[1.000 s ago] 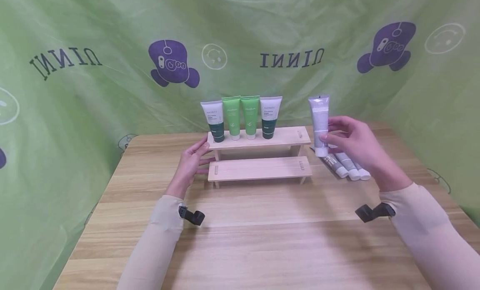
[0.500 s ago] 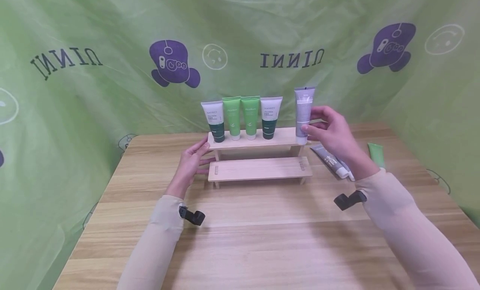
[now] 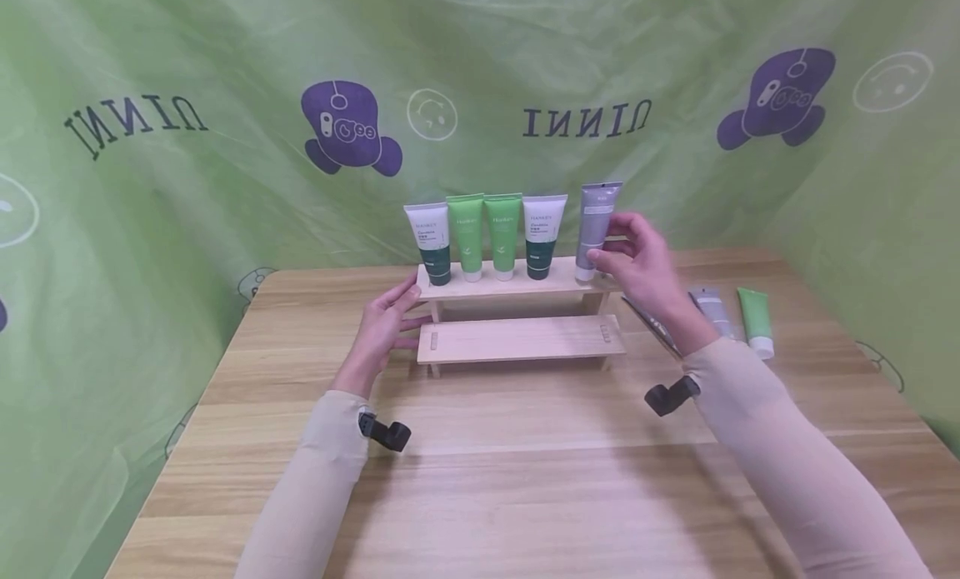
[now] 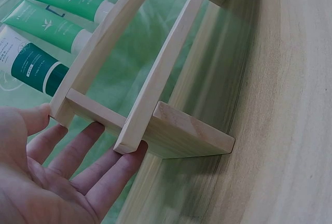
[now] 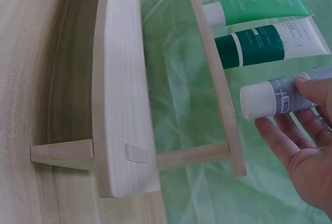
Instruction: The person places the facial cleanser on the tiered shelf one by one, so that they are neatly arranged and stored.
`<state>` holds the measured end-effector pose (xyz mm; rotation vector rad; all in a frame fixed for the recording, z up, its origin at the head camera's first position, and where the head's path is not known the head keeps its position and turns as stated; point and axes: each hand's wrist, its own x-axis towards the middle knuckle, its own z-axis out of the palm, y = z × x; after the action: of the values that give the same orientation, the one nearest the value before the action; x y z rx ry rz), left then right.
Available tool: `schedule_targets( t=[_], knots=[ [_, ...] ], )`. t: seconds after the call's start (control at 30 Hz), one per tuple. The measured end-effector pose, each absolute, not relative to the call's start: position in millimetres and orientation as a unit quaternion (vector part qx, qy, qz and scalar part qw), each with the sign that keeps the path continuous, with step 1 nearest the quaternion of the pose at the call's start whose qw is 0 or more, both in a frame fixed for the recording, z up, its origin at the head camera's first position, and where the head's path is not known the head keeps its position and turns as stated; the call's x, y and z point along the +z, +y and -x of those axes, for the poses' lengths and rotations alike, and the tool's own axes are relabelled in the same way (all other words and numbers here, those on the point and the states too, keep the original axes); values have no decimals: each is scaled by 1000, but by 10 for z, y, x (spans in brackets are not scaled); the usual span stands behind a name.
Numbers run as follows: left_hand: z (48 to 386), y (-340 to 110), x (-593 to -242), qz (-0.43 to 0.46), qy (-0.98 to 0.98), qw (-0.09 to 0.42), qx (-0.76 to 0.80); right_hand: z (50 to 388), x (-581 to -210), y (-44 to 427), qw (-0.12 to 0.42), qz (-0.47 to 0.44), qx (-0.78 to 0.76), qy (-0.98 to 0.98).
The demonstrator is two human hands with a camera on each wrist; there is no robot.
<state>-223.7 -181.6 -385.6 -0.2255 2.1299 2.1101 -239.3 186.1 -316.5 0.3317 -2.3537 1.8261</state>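
While the left hand (image 3: 380, 319), fingers spread, touches the wooden stand (image 3: 517, 339), the right hand (image 3: 643, 267) pinches the grey tube (image 3: 597, 219) at the stand's right end; near-upright, cap down.

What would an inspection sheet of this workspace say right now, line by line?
Surface: wooden table.
Job's things: two-tier stand; four tubes standing on its upper shelf; gray tube, held cap-down; other tubes lying at right, some partly hidden.
Clutter: nothing seen.
Grips: left grip touches the stand's left end; right grip holds the gray tube over the upper shelf's right end, its cap apart from it.
Cables: nothing seen.
Surroundings: green printed backdrop.
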Motion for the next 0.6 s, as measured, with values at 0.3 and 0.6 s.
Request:
schedule_targets(
  t=[0.3, 0.6],
  knots=[
    [2236, -1818, -3847, 72, 708, 66, 699, 2439, -3250, 1809, 73, -104, 614, -779],
    [2233, -1820, -3850, 76, 711, 67, 696, 2479, -3282, 1772, 79, -106, 605, -786]
  ],
)
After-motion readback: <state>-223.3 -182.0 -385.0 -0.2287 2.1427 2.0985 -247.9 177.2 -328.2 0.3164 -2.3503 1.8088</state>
